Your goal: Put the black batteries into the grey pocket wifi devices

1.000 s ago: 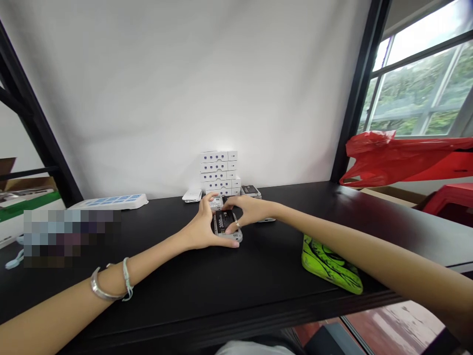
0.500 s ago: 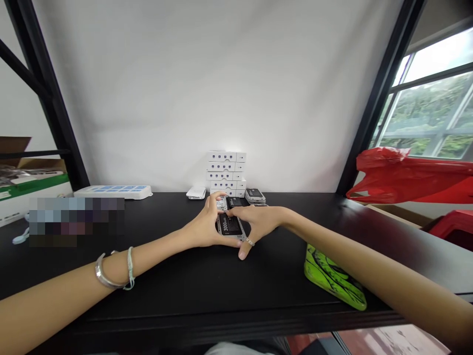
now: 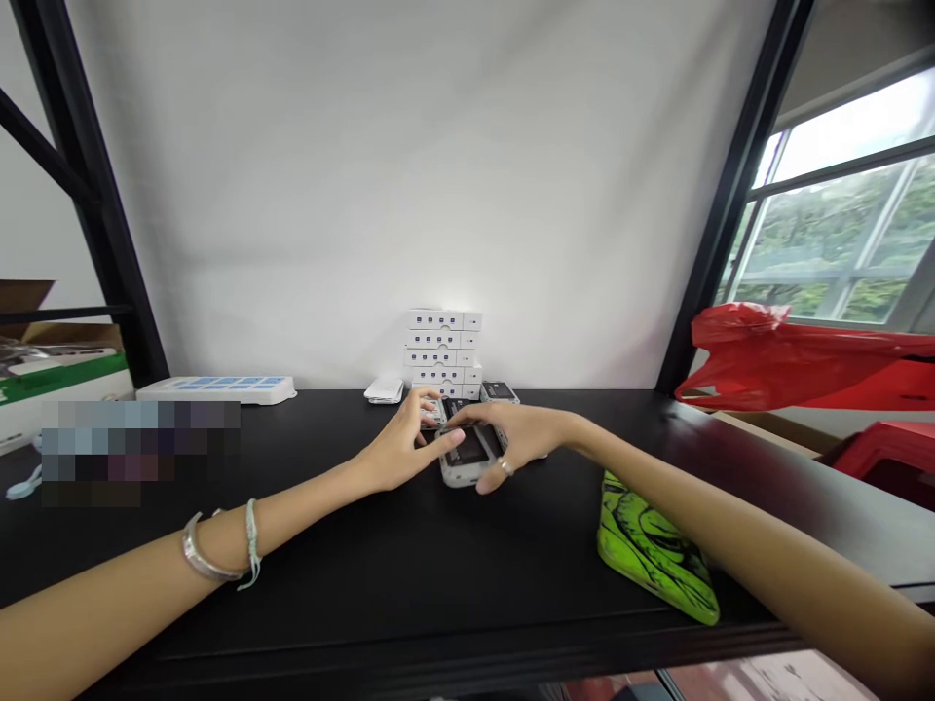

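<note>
A small white-edged device with a black battery [image 3: 471, 447] in its upper face is between my hands, its rounded front edge toward me. My right hand [image 3: 520, 438] grips it, fingers across the far side and thumb at the near right corner. My left hand [image 3: 403, 446] is open at its left, fingers apart, the thumb tip over or against the device's left side; contact is unclear. Behind the fingers, more battery devices [image 3: 457, 405] are partly hidden. Another device [image 3: 500, 391] lies beside the stack of white boxes [image 3: 442, 349].
A green-and-black patterned case [image 3: 654, 550] lies by my right forearm on the black table [image 3: 380, 594]. White cards [image 3: 384, 390] and a white tray with blue cells [image 3: 219, 388] are along the back. At right is a red plastic bag [image 3: 789, 355]; an open carton [image 3: 62, 380] stands left.
My left hand has come off the device's near edge, its thumb now raised to the left side. The device's white front edge has come into view. The camera view has shifted slightly.
</note>
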Tool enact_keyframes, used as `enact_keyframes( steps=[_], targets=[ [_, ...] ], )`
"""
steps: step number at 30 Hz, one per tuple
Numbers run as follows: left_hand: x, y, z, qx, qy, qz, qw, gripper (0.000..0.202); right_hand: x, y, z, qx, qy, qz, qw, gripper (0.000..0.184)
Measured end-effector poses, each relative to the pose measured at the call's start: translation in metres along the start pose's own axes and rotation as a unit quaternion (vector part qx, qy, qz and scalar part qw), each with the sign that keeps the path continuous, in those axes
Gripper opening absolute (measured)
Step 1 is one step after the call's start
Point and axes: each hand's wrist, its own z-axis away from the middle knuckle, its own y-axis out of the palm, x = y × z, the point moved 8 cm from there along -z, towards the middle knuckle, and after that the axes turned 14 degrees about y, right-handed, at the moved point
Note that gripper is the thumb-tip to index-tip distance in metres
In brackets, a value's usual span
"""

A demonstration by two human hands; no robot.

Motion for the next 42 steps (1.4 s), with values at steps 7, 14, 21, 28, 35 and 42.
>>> enact_keyframes(
  steps=[7, 14, 21, 28, 35, 42],
  targets=[
    [0.046, -0.021, -0.032, 0.099, -0.016, -0.149, 0.984, 0.072, -0.064, -0.034, 0.020, -0.012, 0.110, 0.029, 0.993, 0.083],
    [0.075, -0.016, -0.054, 0.194, -0.055, -0.115, 0.973, 0.095, -0.084, -0.021, 0.022, 0.018, 0.148, 0.068, 0.986, 0.092],
    [0.033, -0.010, -0.029, 0.201, -0.036, -0.107, 0.973, 0.097, -0.065, -0.035, 0.003, -0.062, 0.079, 0.093, 0.991, 0.082],
    [-0.022, 0.012, 0.009, 0.226, 0.028, -0.016, 0.974, 0.101, -0.051, -0.020, -0.065, -0.020, 0.096, 0.114, 0.989, 0.070],
    [-0.015, 0.013, 0.013, 0.179, 0.023, 0.010, 0.983, 0.104, -0.056, -0.014, -0.076, 0.030, 0.130, 0.087, 0.987, 0.064],
    [-0.009, 0.012, 0.014, 0.170, 0.042, 0.036, 0.984, 0.114, -0.057, -0.019, -0.069, -0.046, 0.117, 0.113, 0.986, 0.072]
  ],
)
